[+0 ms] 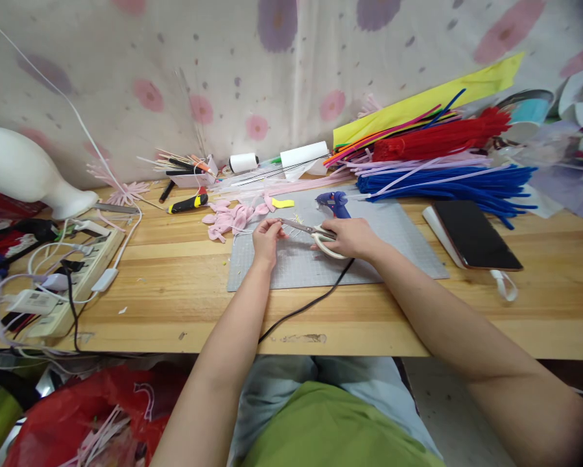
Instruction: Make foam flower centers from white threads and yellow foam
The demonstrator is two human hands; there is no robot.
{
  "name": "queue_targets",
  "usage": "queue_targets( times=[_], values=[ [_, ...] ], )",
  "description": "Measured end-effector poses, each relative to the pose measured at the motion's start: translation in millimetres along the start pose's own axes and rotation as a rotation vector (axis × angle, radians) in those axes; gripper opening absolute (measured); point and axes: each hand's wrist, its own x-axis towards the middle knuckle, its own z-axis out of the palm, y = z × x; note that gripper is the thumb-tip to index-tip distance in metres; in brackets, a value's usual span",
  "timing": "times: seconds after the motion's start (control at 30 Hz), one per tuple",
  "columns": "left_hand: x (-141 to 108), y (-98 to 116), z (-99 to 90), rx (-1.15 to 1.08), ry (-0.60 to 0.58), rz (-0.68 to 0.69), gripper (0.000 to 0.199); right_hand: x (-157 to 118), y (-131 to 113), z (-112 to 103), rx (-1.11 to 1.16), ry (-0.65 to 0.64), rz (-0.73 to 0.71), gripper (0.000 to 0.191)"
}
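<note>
One right hand [352,238] grips one pair of scissors [315,231], one left hand [266,240] pinches fingertips together, inside one mat [301,274]'s edges.

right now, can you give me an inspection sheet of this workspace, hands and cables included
surface: wooden table, grey mat on it, small scraps about
work things: scissors; pink pieces; blue glue gun toward the mat's far edge
clutter: red bundle and blue bundle far right; phone nearer
hands: right hand holds scissors; left hand by the blade tips, hold unclear
cables: black cable crosses the mat; white cords at the left power strip
surroundings: flowered backdrop; red bag below, left
</note>
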Motion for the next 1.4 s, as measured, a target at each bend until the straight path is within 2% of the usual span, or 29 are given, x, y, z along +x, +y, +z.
queue_targets(
  times=[0.63, 0.93, 1.1, 1.4],
  values=[
    [-3.1, 1.1, -0.6, 0.054, -0.052, 0.06, 0.007, 2.3, 7.2, 4.6, 0.041, 0.039, 0.043, 0.047],
    [-1.2, -2.7, -1.2, 0.087, -0.035, 0.103, 0.01, -2.1, 3.8, 6.0, 0.03, 0.034, 0.052, 0.043],
    [-1.6, -0.7, -0.3, 0.063, -0.039, 0.046, 0.015, -3.8, 3.1, 9.0, 0.034, 0.073, 0.082, 0.04],
    [-2.9, -1.1, 2.7, 0.01, -0.036, -0.044, 0.015, -5.8, -3.9, 11.4, -0.074, 0.175, 0.002, 0.039]
  ],
)
